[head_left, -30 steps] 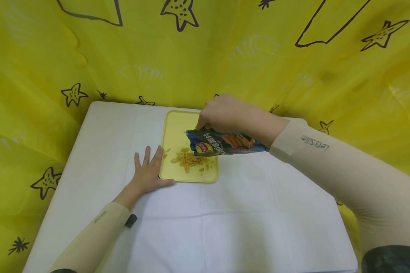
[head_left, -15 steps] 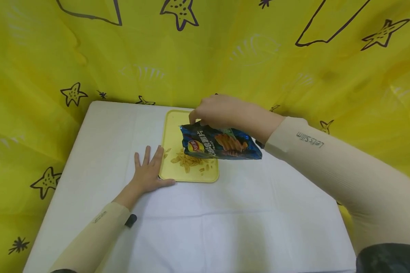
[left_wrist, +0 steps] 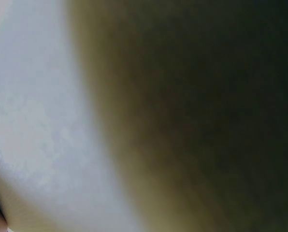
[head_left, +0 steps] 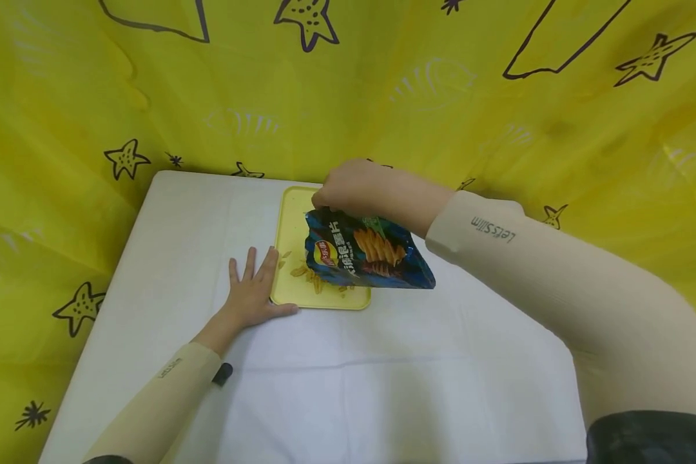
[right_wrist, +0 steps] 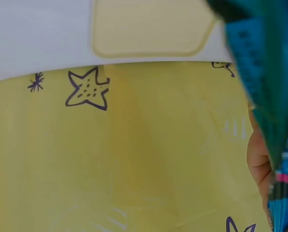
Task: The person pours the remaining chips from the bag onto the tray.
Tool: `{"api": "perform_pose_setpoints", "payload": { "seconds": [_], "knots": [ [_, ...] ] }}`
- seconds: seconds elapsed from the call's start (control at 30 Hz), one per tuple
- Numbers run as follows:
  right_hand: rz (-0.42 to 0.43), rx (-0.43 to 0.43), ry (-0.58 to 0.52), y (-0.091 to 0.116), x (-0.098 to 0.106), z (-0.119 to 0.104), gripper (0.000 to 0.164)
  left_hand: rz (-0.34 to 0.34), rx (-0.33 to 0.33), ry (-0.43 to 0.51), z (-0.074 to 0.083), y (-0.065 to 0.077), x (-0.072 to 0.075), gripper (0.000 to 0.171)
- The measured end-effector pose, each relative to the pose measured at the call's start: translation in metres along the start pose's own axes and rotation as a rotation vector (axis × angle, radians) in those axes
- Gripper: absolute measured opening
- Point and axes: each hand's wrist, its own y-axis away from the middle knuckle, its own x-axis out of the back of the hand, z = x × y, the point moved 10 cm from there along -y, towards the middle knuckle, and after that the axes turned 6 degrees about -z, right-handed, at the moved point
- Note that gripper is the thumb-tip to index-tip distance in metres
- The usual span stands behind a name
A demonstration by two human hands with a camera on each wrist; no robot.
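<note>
My right hand (head_left: 354, 187) grips a dark blue chip bag (head_left: 371, 254) by its upper edge and holds it tilted over the yellow tray (head_left: 294, 209). Golden chips (head_left: 313, 278) lie in a pile on the tray, partly hidden by the bag. With fingers spread, my left hand (head_left: 253, 299) rests at the tray's near left corner, thumb along its front edge. In the right wrist view the bag (right_wrist: 265, 72) fills the right side, with curled fingers (right_wrist: 258, 154) behind it. A blurred sleeve covers most of the left wrist view.
A white-covered table (head_left: 348, 386) carries the tray near its back edge. Behind it hangs a yellow curtain (head_left: 348, 84) printed with starfish and fish bones. A small black object (head_left: 223, 374) shows beside the left forearm.
My right hand has moved left with the chip bag, whose lower end has swung down and toward me, covering more of the chips. The left hand has stayed in place.
</note>
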Motion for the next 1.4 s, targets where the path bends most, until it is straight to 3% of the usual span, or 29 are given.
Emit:
{"api": "perform_pose_setpoints", "payload": {
  "seconds": [0.3,0.9,1.23,1.4],
  "knots": [
    [0.058,0.119,0.198,-0.011,0.007,-0.022,0.015,-0.003,-0.017,0.014,0.000,0.000,0.000,0.125],
    [0.176,0.165,0.285,-0.002,0.013,-0.025,0.013,0.002,-0.016,0.007,0.000,-0.002,-0.001,0.124],
    [0.241,0.304,0.442,0.011,0.014,-0.047,0.010,-0.004,-0.012,0.006,0.001,-0.003,-0.003,0.124],
    [0.224,0.327,0.452,0.010,0.013,-0.053,0.006,-0.009,-0.017,0.010,0.001,-0.002,-0.001,0.124]
  ]
}}
